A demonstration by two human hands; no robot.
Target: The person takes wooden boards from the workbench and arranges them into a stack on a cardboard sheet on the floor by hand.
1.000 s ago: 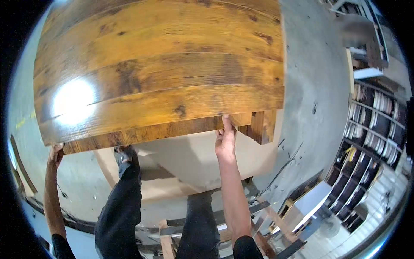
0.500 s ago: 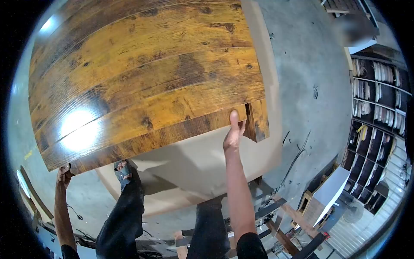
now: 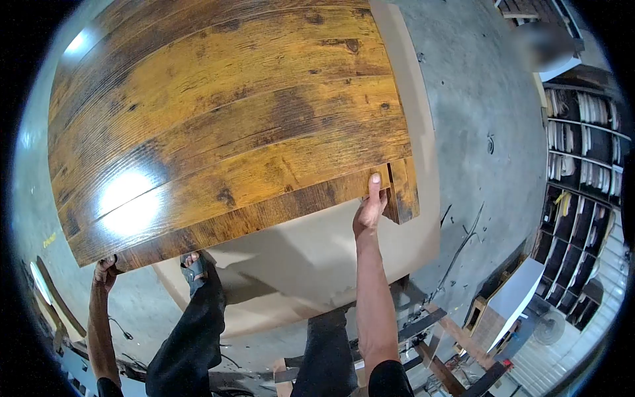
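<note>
A large tabletop [image 3: 245, 112] with a glossy brown wood-grain plank pattern fills the upper left of the view. Its near edge [image 3: 264, 213] has a narrow wood-grain side face. My left hand [image 3: 106, 271] is closed on the near left corner, its fingers partly hidden under the edge. Near the right end, my right hand [image 3: 372, 208] grips the same edge, thumb up on the side face and fingers curled beneath. Just right of that hand, a short wood-grain end piece [image 3: 403, 192] projects down past a dark gap.
Brown cardboard [image 3: 317, 264] lies under the tabletop on the grey concrete floor [image 3: 469, 99]. My sandalled foot [image 3: 194, 266] stands near the edge. Racks of boards [image 3: 582, 145] line the right. Wooden bars [image 3: 456, 337] and a white-topped box [image 3: 512, 298] lie lower right. A blurred person [image 3: 546, 46] is upper right.
The whole view has shifted slightly, so the tabletop and surroundings appear a little further right and lower. Both hands keep their hold on the tabletop's near edge.
</note>
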